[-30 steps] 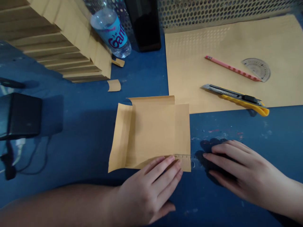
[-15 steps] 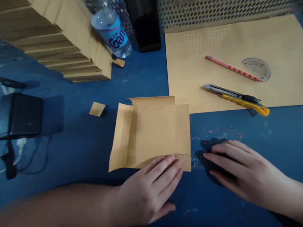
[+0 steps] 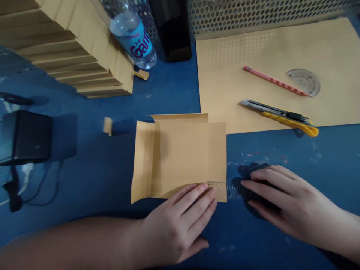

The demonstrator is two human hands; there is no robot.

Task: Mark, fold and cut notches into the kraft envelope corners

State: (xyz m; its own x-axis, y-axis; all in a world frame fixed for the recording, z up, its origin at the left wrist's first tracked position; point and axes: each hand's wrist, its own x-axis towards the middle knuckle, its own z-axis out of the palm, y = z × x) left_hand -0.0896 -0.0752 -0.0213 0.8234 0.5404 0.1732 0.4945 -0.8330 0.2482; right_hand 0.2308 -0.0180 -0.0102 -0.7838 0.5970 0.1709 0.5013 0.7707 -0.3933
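Observation:
A tan paper sheet (image 3: 182, 150) with raised flaps lies on the blue table. Across its lower right part runs a clear ruler (image 3: 219, 185), its marks showing on the paper and beyond its right edge. My left hand (image 3: 182, 221) rests flat with fingers stretched out, pressing the ruler and paper down. At the ruler's right end, my right hand (image 3: 284, 202) has curved fingers closed about it; the far end is hidden beneath them. Further back lie a yellow utility knife (image 3: 281, 114), blade out, a pink pencil (image 3: 275, 80) and a clear protractor (image 3: 305, 80).
A larger tan sheet (image 3: 225, 82) lies under the knife and pencil. A stack of wood-like pieces (image 3: 84, 56), a water bottle (image 3: 135, 39) and a dark upright object (image 3: 171, 30) stand behind. At left sit a black box with cables (image 3: 30, 137) and a blurred paper scrap (image 3: 107, 125).
The small scrap at left has shifted left and now appears tipped up. The sheet's left flap has moved slightly. Both hands stay in place.

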